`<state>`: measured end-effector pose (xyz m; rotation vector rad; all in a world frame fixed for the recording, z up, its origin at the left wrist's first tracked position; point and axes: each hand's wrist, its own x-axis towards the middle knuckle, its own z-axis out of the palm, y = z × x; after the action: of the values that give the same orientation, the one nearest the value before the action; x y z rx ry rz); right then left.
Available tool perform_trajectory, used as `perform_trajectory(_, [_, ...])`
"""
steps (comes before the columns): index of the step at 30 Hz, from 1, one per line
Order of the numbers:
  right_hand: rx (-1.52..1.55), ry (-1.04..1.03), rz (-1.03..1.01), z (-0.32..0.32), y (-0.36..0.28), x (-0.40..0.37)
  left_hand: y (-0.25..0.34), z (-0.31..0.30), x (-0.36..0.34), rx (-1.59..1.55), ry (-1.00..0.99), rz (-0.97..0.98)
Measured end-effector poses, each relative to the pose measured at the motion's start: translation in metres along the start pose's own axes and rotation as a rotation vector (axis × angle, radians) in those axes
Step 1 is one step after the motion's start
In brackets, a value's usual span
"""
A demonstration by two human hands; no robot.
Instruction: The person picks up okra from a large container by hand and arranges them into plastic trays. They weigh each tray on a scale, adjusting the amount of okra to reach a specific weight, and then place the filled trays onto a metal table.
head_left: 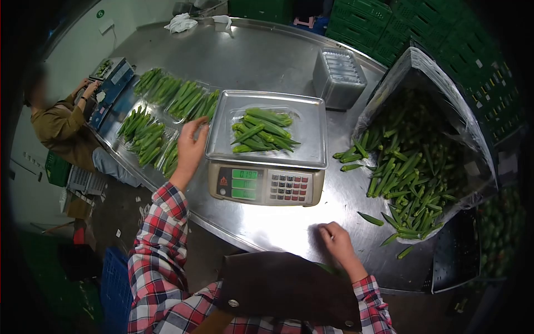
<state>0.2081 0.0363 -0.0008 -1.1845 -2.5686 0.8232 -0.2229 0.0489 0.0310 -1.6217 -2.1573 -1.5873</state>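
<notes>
My left hand (192, 147) is at the left edge of a scale's metal pan (318, 119), fingers apart and nothing visible in them. On the pan sits a clear plastic tray (296, 123) with a pile of green okra (264, 131). The scale (219, 192) has a lit green display whose top line starts with 0.19. Over the table front, my right hand (337, 242) has its fingers curled in; whatever is inside them is hidden. A bit of green shows by that wrist, partly behind the brown apron.
Several okra-filled trays (147, 136) lie left of the scale. Stacked clear trays (339, 78) stand behind it. At right, a lined crate spills loose okra (409, 183) onto the metal table (267, 53). A co-worker (67, 128) works at far left. Green crates (361, 25) are stacked behind.
</notes>
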Motion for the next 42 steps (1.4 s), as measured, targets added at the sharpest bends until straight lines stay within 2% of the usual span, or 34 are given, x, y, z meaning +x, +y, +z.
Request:
perform_trajectory(4, [0.246,0.231,0.103,-0.004,0.006,0.029,0.019,0.022,0.001,0.117,-0.150,0.239])
perform_trajectory(7, [0.296,0.234,0.067,-0.013,-0.007,0.062,0.027,0.037,0.004,0.222,-0.320,0.334])
perform_trajectory(10, [0.314,0.232,-0.027,-0.019,-0.024,0.088,0.024,0.045,0.005,0.231,-0.429,0.345])
perform_trajectory(13, [0.294,0.206,-0.083,-0.024,-0.035,0.105,0.028,0.044,0.006,0.098,-0.411,0.307])
perform_trajectory(16, [0.333,0.251,-0.111,-0.027,-0.040,0.109,0.060,0.037,-0.015,-0.093,-0.400,0.322])
perform_trajectory(18, [0.414,0.321,0.020,-0.027,-0.030,0.104,0.083,0.043,-0.050,-0.219,-0.493,0.437])
perform_trajectory(22, [0.611,0.416,0.274,-0.025,0.000,0.083,0.095,0.074,-0.146,-0.434,-0.825,0.275])
perform_trajectory(25, [0.684,0.409,0.376,-0.020,0.014,0.069,0.074,0.092,-0.196,-0.371,-1.051,0.228])
perform_trajectory(31, [0.556,0.449,0.266,-0.011,0.009,0.077,0.067,0.057,-0.196,-0.385,-0.889,0.070])
perform_trajectory(36, [0.372,0.455,0.054,-0.016,-0.009,0.111,0.057,-0.001,-0.160,-0.284,-0.775,-0.133])
perform_trajectory(37, [0.346,0.457,0.009,-0.018,-0.013,0.119,0.051,-0.005,-0.153,-0.274,-0.622,-0.098])
perform_trajectory(39, [0.320,0.442,-0.058,-0.020,-0.021,0.133,0.048,-0.020,-0.118,-0.230,-0.495,-0.090])
perform_trajectory(42, [0.252,0.410,-0.137,-0.020,-0.028,0.162,0.045,-0.023,-0.058,-0.075,-0.505,0.129])
